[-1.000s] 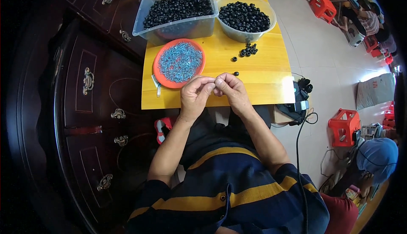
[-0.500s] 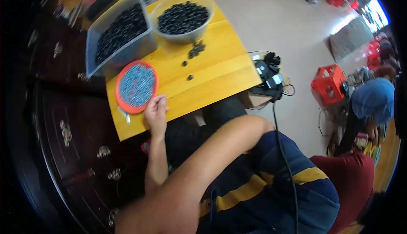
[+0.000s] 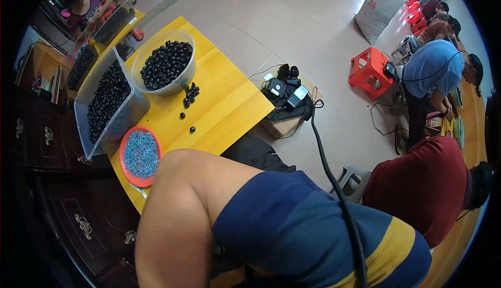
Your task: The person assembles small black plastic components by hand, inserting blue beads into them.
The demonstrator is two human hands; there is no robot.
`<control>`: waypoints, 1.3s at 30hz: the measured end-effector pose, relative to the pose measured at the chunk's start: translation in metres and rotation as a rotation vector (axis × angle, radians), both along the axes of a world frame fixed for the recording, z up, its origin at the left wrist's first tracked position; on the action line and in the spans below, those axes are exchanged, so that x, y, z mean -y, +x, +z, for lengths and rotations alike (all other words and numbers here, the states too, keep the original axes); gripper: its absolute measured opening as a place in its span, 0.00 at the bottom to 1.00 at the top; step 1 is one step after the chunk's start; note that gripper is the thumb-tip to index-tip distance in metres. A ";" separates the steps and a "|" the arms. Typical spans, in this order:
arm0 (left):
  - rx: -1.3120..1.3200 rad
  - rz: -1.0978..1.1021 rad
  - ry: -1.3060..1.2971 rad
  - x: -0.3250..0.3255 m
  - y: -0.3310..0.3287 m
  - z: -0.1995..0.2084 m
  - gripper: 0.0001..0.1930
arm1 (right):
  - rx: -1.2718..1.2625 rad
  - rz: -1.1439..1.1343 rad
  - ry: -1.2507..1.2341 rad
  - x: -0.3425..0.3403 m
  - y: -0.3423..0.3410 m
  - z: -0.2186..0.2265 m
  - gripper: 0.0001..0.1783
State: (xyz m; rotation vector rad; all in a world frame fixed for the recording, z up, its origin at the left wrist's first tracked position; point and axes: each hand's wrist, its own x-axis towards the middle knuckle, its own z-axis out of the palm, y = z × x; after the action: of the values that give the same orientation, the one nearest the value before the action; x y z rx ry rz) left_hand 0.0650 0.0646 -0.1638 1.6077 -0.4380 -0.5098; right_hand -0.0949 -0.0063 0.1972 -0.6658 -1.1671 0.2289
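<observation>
Neither of my hands shows. One of my bare arms, bent at the elbow, fills the lower middle and covers the table's near edge. Just beyond the elbow lies a red-orange round dish of small, slim bluish pieces, too small to name. Behind it stand a clear rectangular bin and a clear round tub, both full of black, bead-like round pieces with holes. Several loose ones lie on the yellow table, with a single black piece nearer me.
A cardboard box with black devices stands right of the table. A black cable runs down over my striped shirt. Red stools, a white sack and seated people are to the right. Dark drawers line the left.
My view has swung, so the table sits further left and more of the room shows. The hand beside the red dish is out of sight. My bent arm now rises nearer the dish.
</observation>
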 end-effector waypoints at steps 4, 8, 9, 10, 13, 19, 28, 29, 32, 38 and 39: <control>0.021 -0.003 0.052 -0.018 0.004 -0.008 0.09 | 0.006 0.017 0.022 -0.012 0.003 -0.001 0.18; 0.058 0.011 0.114 -0.042 0.016 -0.008 0.10 | 0.030 0.051 0.052 -0.023 0.009 0.004 0.18; 0.065 0.016 0.130 -0.048 0.017 -0.008 0.10 | 0.034 0.061 0.060 -0.026 0.009 0.005 0.18; 0.072 0.020 0.146 -0.053 0.017 -0.008 0.10 | 0.038 0.070 0.068 -0.028 0.009 0.006 0.18; 0.074 0.031 0.194 -0.070 0.013 -0.013 0.10 | 0.032 0.096 0.093 -0.034 0.010 0.006 0.18; 0.088 0.046 0.221 -0.068 0.010 -0.022 0.11 | 0.027 0.141 0.071 -0.040 0.011 0.008 0.18; 0.129 0.019 0.155 0.004 0.023 -0.035 0.12 | 0.030 0.151 -0.067 -0.033 0.017 0.007 0.19; 0.139 0.017 0.155 0.010 0.025 -0.034 0.12 | 0.036 0.151 -0.074 -0.032 0.017 0.008 0.19; 0.166 -0.005 0.198 0.001 0.035 -0.027 0.13 | 0.052 0.143 -0.056 -0.038 0.020 0.013 0.19; 0.183 0.002 0.292 -0.021 0.024 -0.003 0.13 | 0.059 0.177 -0.004 -0.052 0.022 0.017 0.19; 0.114 -0.017 0.156 0.002 0.001 0.033 0.12 | 0.047 0.169 -0.001 -0.050 0.023 0.013 0.19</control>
State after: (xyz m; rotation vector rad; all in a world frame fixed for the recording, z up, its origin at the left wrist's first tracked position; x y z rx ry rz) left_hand 0.0657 0.0627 -0.1308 1.7910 -0.5078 -0.4758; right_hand -0.0720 0.0435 0.2105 -0.5764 -1.2695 0.3583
